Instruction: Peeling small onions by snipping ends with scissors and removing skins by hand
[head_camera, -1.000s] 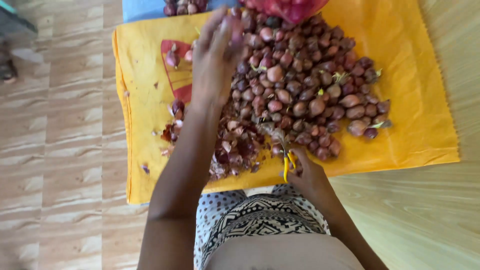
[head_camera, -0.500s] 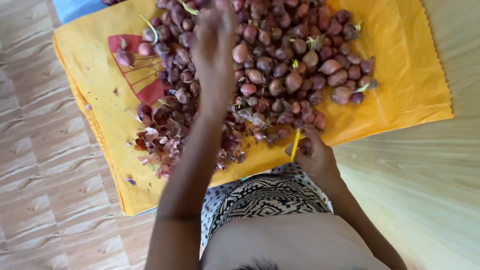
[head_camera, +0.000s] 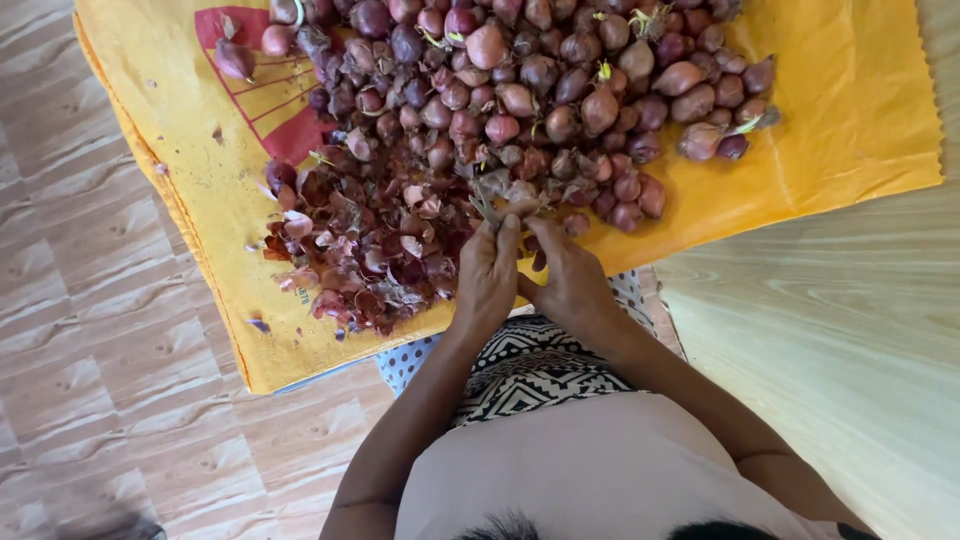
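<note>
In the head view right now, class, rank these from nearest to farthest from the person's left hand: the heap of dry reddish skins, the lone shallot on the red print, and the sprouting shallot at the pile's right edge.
1. Heap of dry reddish skins: just left of the left hand.
2. Sprouting shallot: upper right, at the pile's edge.
3. Lone shallot: far upper left, on the sack's red print.

1. Straight ahead of the left hand (head_camera: 487, 275) and right hand (head_camera: 568, 280), the way is blocked by the shallot pile (head_camera: 540, 90).
2. To the left, a heap of peels (head_camera: 355, 250) is spread across the yellow sack (head_camera: 850, 110).
3. Bare sack is left open to the right of the pile and along its left edge.
4. Tiled floor (head_camera: 90, 330) on the left and wood-grain floor (head_camera: 840, 330) on the right are found free.
</note>
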